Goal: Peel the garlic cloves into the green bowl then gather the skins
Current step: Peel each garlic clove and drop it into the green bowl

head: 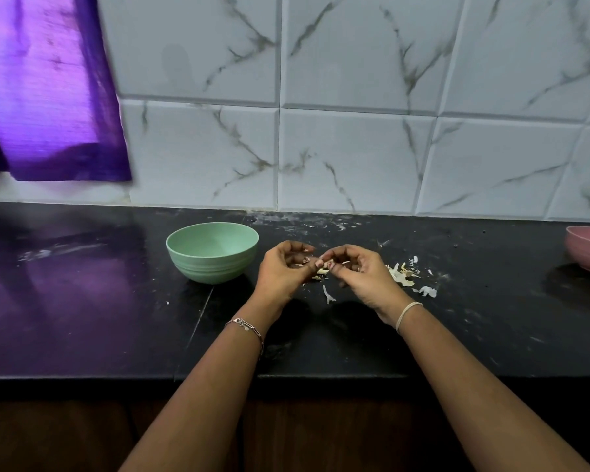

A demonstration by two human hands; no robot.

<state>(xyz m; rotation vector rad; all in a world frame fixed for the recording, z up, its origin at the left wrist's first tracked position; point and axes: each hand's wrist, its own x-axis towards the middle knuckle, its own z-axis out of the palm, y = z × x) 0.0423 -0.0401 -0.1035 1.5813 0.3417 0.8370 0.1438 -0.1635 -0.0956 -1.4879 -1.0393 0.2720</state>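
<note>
The green bowl [205,264] stood on the desk [82,301], just beside the left hand [283,267], likely kept close for dropping cloves. It and the right hand [361,270] pinched a garlic clove [322,264] between curled fingertips, seemingly peeling. Loose skins [402,272] lay scattered rightward.

both forearms reach forward, left grip [283,269] and right grip [363,272] curled, fingertips [319,264] meeting between them
</note>
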